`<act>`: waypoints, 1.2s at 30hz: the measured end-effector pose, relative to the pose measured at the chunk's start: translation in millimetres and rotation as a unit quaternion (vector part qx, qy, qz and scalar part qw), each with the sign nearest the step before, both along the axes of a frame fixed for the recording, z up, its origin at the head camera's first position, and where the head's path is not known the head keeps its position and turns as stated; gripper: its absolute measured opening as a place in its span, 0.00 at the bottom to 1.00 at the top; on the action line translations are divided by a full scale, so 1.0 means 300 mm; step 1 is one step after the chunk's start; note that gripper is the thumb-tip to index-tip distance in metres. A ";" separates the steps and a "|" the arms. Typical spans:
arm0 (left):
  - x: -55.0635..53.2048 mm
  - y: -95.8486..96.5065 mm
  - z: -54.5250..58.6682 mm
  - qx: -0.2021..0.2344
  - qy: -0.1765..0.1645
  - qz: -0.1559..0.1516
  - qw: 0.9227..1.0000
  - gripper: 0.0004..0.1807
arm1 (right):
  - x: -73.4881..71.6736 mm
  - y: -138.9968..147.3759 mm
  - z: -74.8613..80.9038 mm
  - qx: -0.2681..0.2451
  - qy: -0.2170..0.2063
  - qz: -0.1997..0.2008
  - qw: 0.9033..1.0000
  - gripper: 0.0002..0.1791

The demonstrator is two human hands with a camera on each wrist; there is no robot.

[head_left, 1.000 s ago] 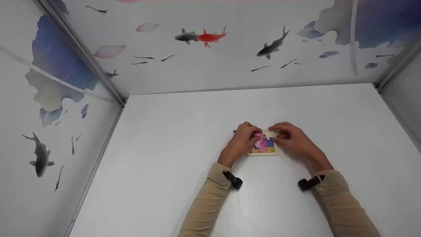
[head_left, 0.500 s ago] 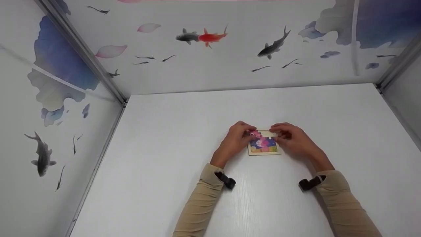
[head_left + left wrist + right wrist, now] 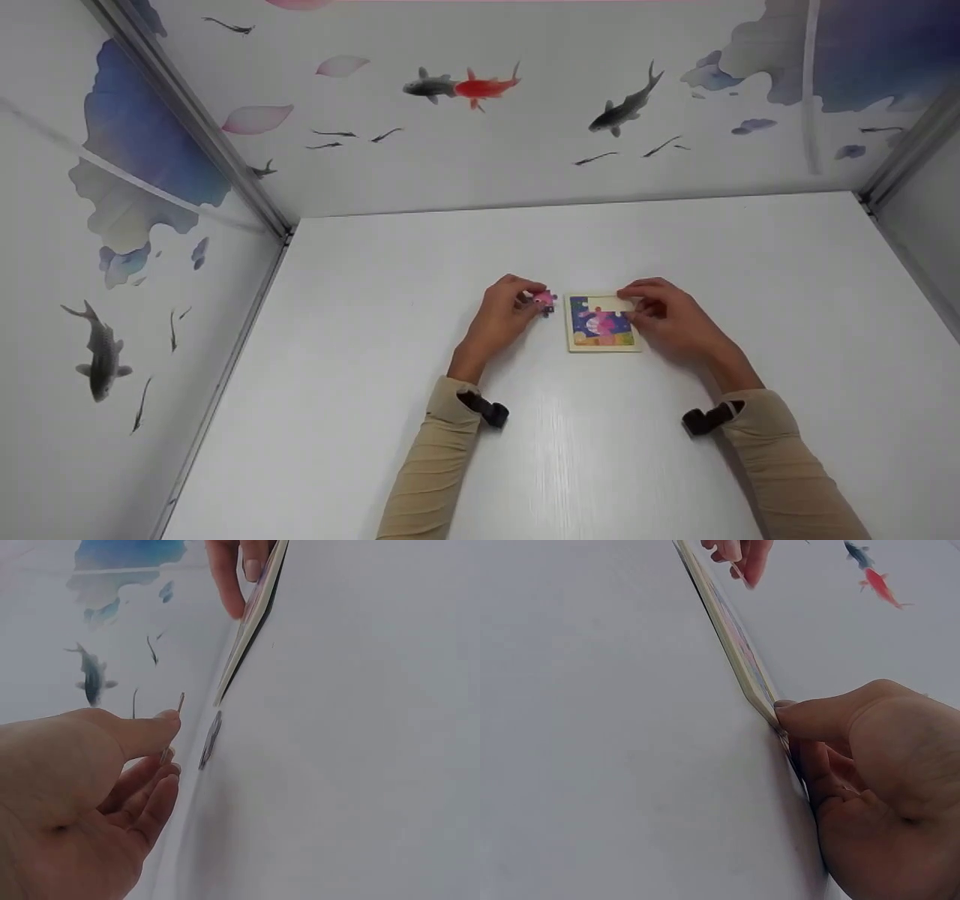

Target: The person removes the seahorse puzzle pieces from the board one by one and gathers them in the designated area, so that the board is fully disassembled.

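Note:
In the head view, my left hand [image 3: 501, 311] pinches a pink jigsaw piece [image 3: 543, 298] between thumb and fingertips, left of the puzzle board. The left wrist view shows that thin piece [image 3: 181, 703] edge-on, raised off the table. Below it, a second jigsaw piece [image 3: 211, 740] lies on the table near the board's edge. The square puzzle board [image 3: 571, 347] has a pale wooden rim and a partly filled pink, blue and orange picture; its pale base shows along the top. My right hand [image 3: 670, 319] grips the board's right edge, thumb on the rim [image 3: 742, 675].
A white table [image 3: 360, 360] carries the board. Behind it rises a white wall [image 3: 525, 165] with painted fish, and another painted wall [image 3: 45, 247] stands at the left. Dark wrist cameras [image 3: 491, 412] sit at both beige sleeves [image 3: 780, 450].
My left hand has moved left off the board with the pink jigsaw piece, uncovering the board's upper left part. The right hand has stayed at the board's right edge.

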State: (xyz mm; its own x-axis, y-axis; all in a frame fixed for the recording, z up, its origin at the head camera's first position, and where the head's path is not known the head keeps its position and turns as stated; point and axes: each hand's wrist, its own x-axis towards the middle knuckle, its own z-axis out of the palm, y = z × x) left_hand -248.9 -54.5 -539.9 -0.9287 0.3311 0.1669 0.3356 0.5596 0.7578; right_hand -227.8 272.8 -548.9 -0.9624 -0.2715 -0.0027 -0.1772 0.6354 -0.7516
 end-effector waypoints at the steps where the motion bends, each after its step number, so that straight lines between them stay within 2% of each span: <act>1: -0.001 -0.010 -0.003 0.002 -0.003 0.005 1.000 0.16 | 0.001 0.002 0.001 0.002 -0.002 -0.003 1.000 0.21; 10: -0.007 -0.072 -0.028 0.006 -0.031 0.030 0.999 0.15 | 0.006 0.015 -0.001 0.007 -0.005 -0.004 1.000 0.21; 18: -0.007 -0.113 -0.043 0.033 -0.049 0.026 0.998 0.14 | 0.007 0.004 0.001 0.000 -0.024 -0.011 1.000 0.21; 23: -0.010 -0.124 -0.044 0.048 -0.051 0.012 0.997 0.14 | 0.007 0.003 0.001 -0.001 -0.026 -0.012 1.000 0.21; 31: 0.003 -0.109 -0.024 0.010 -0.029 0.020 0.999 0.14 | -0.003 0.005 -0.003 -0.001 -0.020 -0.009 1.000 0.21; 36: 0.002 -0.104 -0.024 -0.001 -0.028 0.020 0.999 0.13 | -0.004 0.006 -0.002 -0.001 -0.017 -0.008 1.000 0.21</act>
